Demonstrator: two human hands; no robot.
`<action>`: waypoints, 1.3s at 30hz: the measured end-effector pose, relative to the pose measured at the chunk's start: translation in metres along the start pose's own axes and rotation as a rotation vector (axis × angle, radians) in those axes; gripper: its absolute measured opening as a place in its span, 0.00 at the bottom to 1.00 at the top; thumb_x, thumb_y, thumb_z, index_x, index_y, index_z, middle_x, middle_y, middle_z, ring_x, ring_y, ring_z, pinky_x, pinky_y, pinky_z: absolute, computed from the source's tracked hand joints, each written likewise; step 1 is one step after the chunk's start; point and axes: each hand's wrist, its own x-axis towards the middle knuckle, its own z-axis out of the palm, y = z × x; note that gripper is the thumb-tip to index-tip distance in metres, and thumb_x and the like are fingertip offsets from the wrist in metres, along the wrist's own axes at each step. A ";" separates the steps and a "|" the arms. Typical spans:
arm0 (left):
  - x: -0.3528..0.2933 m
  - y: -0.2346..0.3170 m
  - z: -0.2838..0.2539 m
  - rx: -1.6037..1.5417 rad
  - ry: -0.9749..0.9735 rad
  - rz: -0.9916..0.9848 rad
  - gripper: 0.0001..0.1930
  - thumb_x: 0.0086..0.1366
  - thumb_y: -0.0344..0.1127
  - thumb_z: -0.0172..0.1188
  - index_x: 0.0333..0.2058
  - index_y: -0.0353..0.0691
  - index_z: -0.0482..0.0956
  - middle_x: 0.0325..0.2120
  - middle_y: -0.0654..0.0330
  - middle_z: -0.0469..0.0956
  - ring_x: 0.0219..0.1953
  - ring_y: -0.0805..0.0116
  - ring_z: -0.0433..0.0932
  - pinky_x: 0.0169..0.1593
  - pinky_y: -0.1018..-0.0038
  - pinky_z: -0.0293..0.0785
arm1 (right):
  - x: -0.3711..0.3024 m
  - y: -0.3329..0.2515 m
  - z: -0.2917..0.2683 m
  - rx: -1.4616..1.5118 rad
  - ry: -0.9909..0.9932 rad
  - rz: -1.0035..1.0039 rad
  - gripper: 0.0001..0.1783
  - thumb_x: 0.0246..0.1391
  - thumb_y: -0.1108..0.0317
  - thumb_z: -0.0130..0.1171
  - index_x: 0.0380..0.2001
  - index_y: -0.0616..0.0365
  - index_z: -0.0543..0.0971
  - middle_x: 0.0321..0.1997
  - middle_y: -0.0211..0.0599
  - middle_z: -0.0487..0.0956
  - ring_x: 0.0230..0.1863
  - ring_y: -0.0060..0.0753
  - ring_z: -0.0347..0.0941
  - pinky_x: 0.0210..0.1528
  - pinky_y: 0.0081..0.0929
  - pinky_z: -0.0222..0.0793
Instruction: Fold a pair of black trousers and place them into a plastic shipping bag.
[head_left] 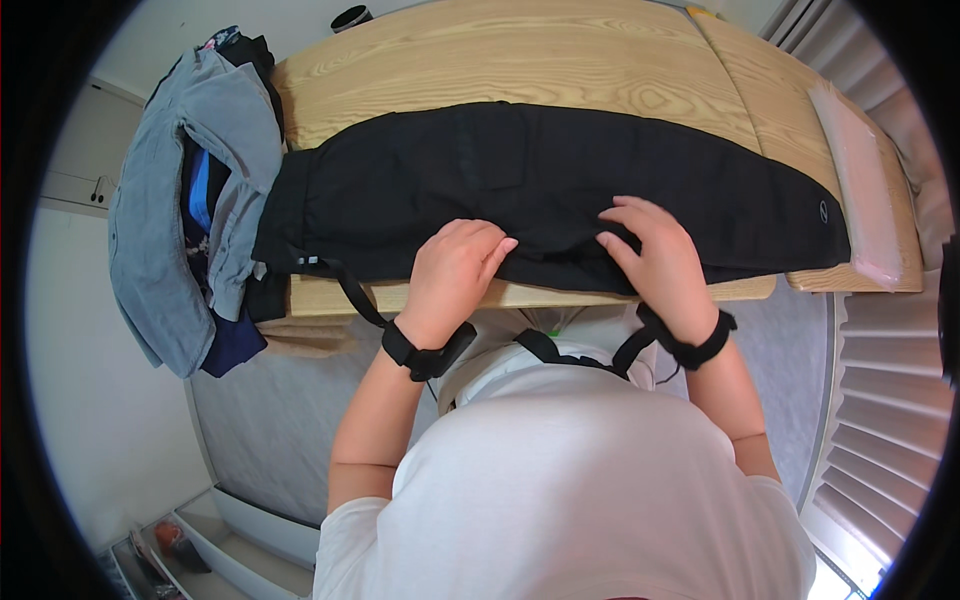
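Note:
A pair of black trousers (pixel 420 180) lies lengthwise across the wooden table, folded narrow, its waistband at the left and a small pale emblem near the right end. What looks like a pocket shows on its upper middle. My left hand (pixel 455 275) is closed at the near edge of the trousers, thumb and fingers pressed together on the cloth. To the right, my right hand (pixel 660 260) rests over the same edge with thumb and fingers apart. Between the hands the fabric is rumpled into a small fold. A black band circles each wrist.
Grey and dark clothes (pixel 150 220) are heaped over the table's left end. A flat, clear-wrapped pink-white package (pixel 860 190) lies at the right. A black round object (pixel 351 18) stands beyond the far edge. Pleated curtains (pixel 880 400) hang at the right; white bins (pixel 245 545) sit lower left.

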 end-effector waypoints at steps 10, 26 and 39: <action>-0.006 0.004 -0.004 -0.200 0.047 -0.018 0.09 0.64 0.33 0.54 0.34 0.34 0.80 0.33 0.54 0.80 0.38 0.55 0.78 0.43 0.67 0.73 | -0.019 -0.021 0.018 0.554 -0.396 0.352 0.18 0.46 0.67 0.65 0.40 0.67 0.78 0.37 0.42 0.78 0.39 0.33 0.72 0.43 0.27 0.68; -0.040 -0.003 -0.028 0.146 -0.240 0.054 0.39 0.43 0.30 0.58 0.60 0.47 0.65 0.64 0.51 0.56 0.66 0.48 0.53 0.64 0.49 0.50 | -0.053 -0.007 0.032 0.085 -0.779 -0.354 0.19 0.47 0.64 0.64 0.44 0.57 0.77 0.40 0.38 0.80 0.42 0.36 0.77 0.43 0.29 0.73; -0.050 0.002 0.048 0.210 0.119 0.356 0.19 0.56 0.27 0.53 0.47 0.41 0.78 0.51 0.59 0.76 0.56 0.62 0.72 0.57 0.65 0.66 | -0.054 0.010 0.009 0.005 -0.166 -0.537 0.23 0.39 0.70 0.64 0.44 0.52 0.78 0.46 0.33 0.77 0.49 0.40 0.72 0.49 0.36 0.68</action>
